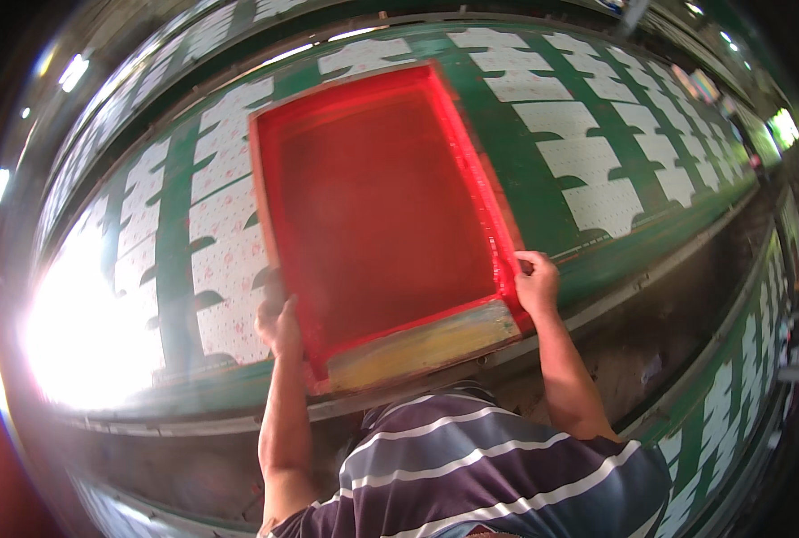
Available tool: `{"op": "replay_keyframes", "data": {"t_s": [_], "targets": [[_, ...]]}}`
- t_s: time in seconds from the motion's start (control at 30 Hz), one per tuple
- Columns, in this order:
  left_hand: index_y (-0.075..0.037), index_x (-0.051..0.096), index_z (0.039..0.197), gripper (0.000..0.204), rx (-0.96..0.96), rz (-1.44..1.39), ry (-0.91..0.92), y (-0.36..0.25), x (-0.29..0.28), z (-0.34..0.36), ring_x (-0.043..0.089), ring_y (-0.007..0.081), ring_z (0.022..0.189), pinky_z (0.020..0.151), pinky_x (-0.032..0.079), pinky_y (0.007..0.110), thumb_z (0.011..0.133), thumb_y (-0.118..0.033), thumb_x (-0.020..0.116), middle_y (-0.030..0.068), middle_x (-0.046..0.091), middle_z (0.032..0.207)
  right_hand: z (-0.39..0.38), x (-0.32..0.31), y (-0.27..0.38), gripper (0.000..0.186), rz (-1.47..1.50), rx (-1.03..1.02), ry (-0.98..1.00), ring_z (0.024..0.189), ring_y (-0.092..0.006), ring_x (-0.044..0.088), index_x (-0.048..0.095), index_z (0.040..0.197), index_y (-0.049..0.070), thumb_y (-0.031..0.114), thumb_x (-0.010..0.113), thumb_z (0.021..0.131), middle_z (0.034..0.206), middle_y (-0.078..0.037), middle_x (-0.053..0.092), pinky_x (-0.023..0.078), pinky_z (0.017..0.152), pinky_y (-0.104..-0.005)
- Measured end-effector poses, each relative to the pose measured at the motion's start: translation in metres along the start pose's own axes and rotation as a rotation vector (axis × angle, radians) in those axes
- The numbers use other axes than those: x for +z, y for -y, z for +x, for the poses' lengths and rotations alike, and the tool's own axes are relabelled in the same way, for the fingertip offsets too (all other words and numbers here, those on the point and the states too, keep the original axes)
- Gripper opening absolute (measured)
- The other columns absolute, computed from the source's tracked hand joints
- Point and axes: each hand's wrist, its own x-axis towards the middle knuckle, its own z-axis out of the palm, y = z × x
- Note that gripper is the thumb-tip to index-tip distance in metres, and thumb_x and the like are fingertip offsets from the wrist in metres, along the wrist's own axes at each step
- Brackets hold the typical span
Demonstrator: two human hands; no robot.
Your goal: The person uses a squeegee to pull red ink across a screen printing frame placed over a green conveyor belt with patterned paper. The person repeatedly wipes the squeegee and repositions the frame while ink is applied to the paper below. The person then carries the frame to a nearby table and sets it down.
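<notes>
A large screen printing frame [377,215] lies in front of me, slightly turned, over a long green table. Its mesh and inner edges are coated in red, and a bare yellowish strip runs along the near end. My left hand [279,326] is closed on the frame's left side near the close corner, thumb up. On the opposite side, my right hand [537,281] grips the right rail a little farther up. Whether the frame touches the table or hovers just over it, I cannot tell.
White fabric pieces [579,166] with small printed dots lie in rows along the green table [521,184]. Pieces to the left [229,215] carry reddish patterns. Another green table [704,448] with white pieces stands behind at the right, across a dark aisle. Strong glare covers the left.
</notes>
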Motion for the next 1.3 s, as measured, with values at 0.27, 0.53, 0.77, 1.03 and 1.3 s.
{"op": "replay_keyframes", "data": {"t_s": [0.27, 0.53, 0.77, 1.03, 1.3], "targets": [[0.001, 0.075, 0.106, 0.042, 0.013, -0.001, -0.041, -0.034, 0.056, -0.057, 0.073, 0.0325, 0.094, 0.088, 0.057, 0.047, 0.081, -0.027, 0.095, 0.0176, 0.076, 0.101, 0.039, -0.033, -0.079, 0.038, 0.18, 0.058, 0.062, 0.104, -0.0235, 0.08, 0.08, 0.119, -0.001, -0.015, 0.065, 0.087, 0.113, -0.013, 0.082, 0.062, 0.094, -0.0369], [0.002, 0.075, 0.122, 0.055, 0.014, 0.084, -0.022, -0.042, 0.071, -0.068, 0.075, 0.0318, 0.101, 0.093, 0.058, 0.046, 0.084, -0.032, 0.093, 0.0181, 0.079, 0.108, 0.051, -0.045, -0.102, 0.045, 0.168, 0.089, 0.133, 0.104, -0.0184, 0.078, 0.076, 0.129, -0.005, -0.018, 0.064, 0.087, 0.118, -0.014, 0.082, 0.06, 0.094, -0.0333], [0.001, 0.075, 0.126, 0.06, 0.018, 0.204, -0.028, -0.034, 0.077, -0.064, 0.075, 0.0359, 0.108, 0.097, 0.058, 0.05, 0.084, -0.038, 0.092, 0.0212, 0.078, 0.114, 0.036, -0.075, -0.026, 0.044, -0.323, -0.335, 0.194, 0.129, -0.0409, 0.067, 0.075, 0.138, 0.009, 0.004, 0.077, 0.094, 0.145, -0.02, 0.068, 0.055, 0.11, -0.0507], [0.0, 0.07, 0.136, 0.072, -0.041, 0.247, 0.088, -0.022, 0.078, -0.058, 0.069, 0.0427, 0.13, 0.11, 0.055, 0.052, 0.084, -0.045, 0.092, 0.0245, 0.074, 0.132, -0.052, -0.077, 0.066, 0.057, -0.139, -0.889, 0.752, 0.133, -0.0334, 0.066, 0.08, 0.131, 0.013, 0.02, 0.095, 0.077, 0.139, -0.01, 0.073, 0.055, 0.112, -0.0501], [0.001, 0.075, 0.118, 0.025, 0.271, -0.121, 0.061, -0.113, -0.036, -0.064, 0.074, 0.0227, 0.099, 0.093, 0.058, 0.039, 0.103, -0.017, 0.081, 0.0138, 0.079, 0.104, -0.05, -0.055, 0.084, 0.05, -0.221, -0.852, 0.666, 0.118, -0.0359, 0.072, 0.079, 0.131, 0.007, -0.006, 0.063, 0.086, 0.126, -0.012, 0.077, 0.059, 0.103, -0.0501]]}}
